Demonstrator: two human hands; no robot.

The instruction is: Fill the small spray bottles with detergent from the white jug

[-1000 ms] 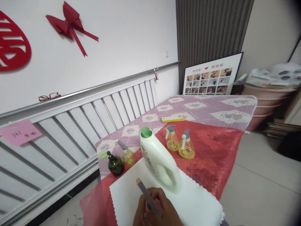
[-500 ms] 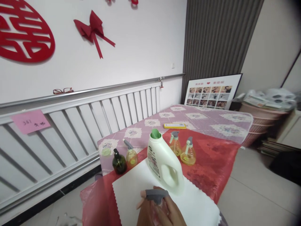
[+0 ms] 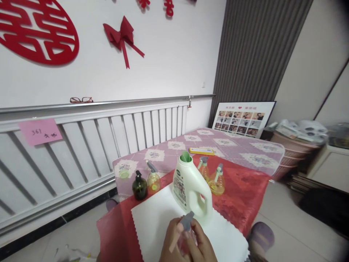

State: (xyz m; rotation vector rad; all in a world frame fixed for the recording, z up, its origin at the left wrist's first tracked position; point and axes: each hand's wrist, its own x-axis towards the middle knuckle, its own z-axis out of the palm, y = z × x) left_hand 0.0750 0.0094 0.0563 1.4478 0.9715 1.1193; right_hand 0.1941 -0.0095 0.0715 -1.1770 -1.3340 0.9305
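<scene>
Close to me, at the near edge of the white mat (image 3: 152, 218), both hands close round a small spray bottle (image 3: 187, 221) with a grey head, a pink trigger and a pinkish clear body. My left hand (image 3: 171, 240) grips it from the left. Fingers of my right hand (image 3: 201, 244) wrap its right side, hiding most of the body. Just beyond stands a large pale green detergent jug (image 3: 191, 189), upright, with a green piece (image 3: 185, 157) in its mouth. Two spray bottles with yellow liquid, one nearer (image 3: 217, 182) and one farther (image 3: 204, 169), stand right of the jug.
Left of the jug stand a dark green pump bottle (image 3: 140, 187) and another yellow spray bottle (image 3: 153, 180). A pale green lid (image 3: 124, 174) and a yellow box (image 3: 201, 151) lie on the patterned tablecloth (image 3: 166, 154). Red cloth (image 3: 240, 185) lies under the mat. A radiator (image 3: 103, 145) lines the wall.
The spray bottle's head has turned, so its pink trigger now points toward me and down-left instead of left. My left hand shows more clearly. The camera view has shifted slightly.
</scene>
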